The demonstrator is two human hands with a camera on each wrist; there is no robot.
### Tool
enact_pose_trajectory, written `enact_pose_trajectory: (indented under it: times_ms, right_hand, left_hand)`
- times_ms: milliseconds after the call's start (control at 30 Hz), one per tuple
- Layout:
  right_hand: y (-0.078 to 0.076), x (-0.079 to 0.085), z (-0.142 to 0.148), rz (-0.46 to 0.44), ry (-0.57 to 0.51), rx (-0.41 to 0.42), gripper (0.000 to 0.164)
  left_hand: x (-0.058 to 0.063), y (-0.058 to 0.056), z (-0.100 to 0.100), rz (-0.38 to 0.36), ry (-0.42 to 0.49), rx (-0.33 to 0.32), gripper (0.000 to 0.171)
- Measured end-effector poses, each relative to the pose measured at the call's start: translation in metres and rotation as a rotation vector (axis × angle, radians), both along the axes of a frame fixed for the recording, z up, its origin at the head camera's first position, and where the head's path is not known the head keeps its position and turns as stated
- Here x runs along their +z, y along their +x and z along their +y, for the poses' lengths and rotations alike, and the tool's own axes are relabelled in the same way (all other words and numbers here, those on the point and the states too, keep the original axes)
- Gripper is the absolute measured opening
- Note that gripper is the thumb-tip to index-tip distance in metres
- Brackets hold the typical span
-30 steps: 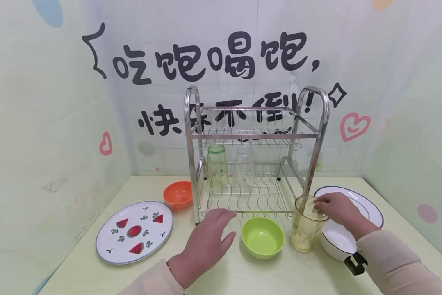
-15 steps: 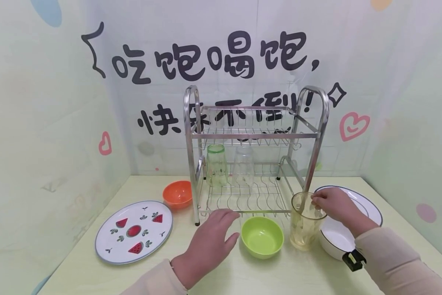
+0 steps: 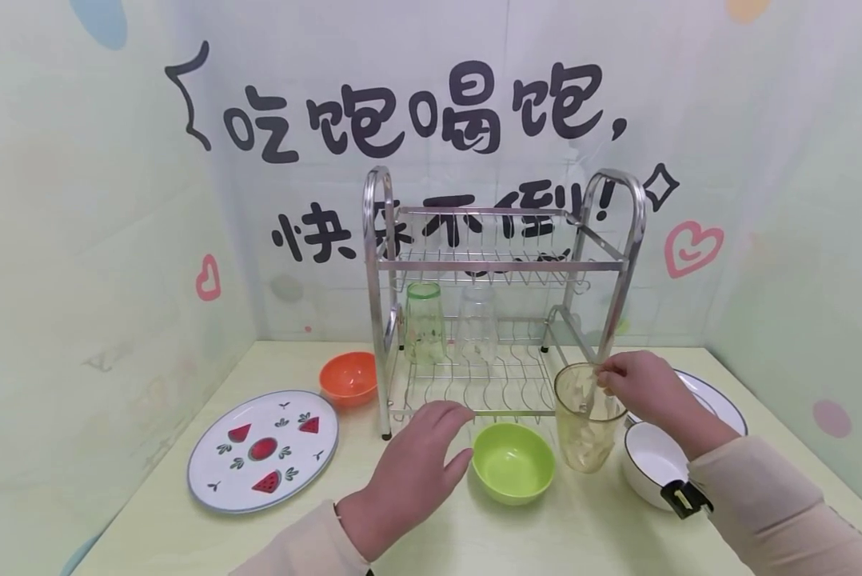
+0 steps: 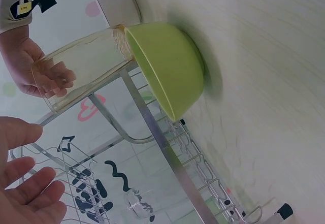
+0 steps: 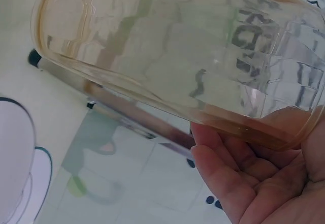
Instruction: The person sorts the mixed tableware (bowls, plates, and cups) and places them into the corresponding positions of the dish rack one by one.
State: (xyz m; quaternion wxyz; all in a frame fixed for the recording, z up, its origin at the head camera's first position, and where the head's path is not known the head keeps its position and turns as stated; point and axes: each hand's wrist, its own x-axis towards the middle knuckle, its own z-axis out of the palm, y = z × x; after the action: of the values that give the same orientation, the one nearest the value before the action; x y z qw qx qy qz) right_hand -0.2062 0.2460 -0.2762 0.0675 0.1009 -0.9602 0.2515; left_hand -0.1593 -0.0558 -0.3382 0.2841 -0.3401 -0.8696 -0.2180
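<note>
A transparent amber glass (image 3: 585, 436) is in my right hand (image 3: 643, 388), which pinches it at the rim between thumb and fingers. Mouth up, it hangs just in front of the right post of the metal dish rack (image 3: 499, 266). The right wrist view shows fingertips (image 5: 216, 176) pressed against the side of the glass (image 5: 152, 46). My left hand (image 3: 417, 476) hovers left of a lime-green bowl (image 3: 513, 464), fingers relaxed and holding nothing. On the rack's lower shelf, a green-tinted glass (image 3: 424, 328) and a clear glass (image 3: 477, 328) stand upside down.
A white pot (image 3: 647, 472) with a black handle sits at the right, before a blue-rimmed white plate (image 3: 726, 408). On the left lie a watermelon-patterned plate (image 3: 208, 460) and an orange bowl (image 3: 348, 380). Printed walls enclose the table on the back and both sides.
My right hand has raised the amber glass a little and carried it left, closer to the rack. My left hand has shifted slightly right and up.
</note>
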Motion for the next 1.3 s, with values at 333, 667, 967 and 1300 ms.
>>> enact_pose_trajectory:
  times_ms: [333,667,967,1300]
  right_hand:
    - [0.005,0.016,-0.018,0.084,0.044,0.053,0.025]
    - [0.01,0.029,-0.042,0.108,0.025,0.097,0.022]
    - [0.012,0.035,-0.062,0.076,-0.008,0.125,0.021]
    - [0.011,0.035,-0.074,0.119,0.038,0.179,0.018]
  left_hand:
    - [0.014,0.001,0.006,0.038,0.022,-0.047,0.039]
    - [0.032,0.002,0.016,0.084,0.012,-0.101,0.038]
    - [0.048,0.001,0.024,0.124,-0.093,-0.132,0.04]
    - [0.056,-0.001,0.031,0.207,-0.203,-0.177,0.043]
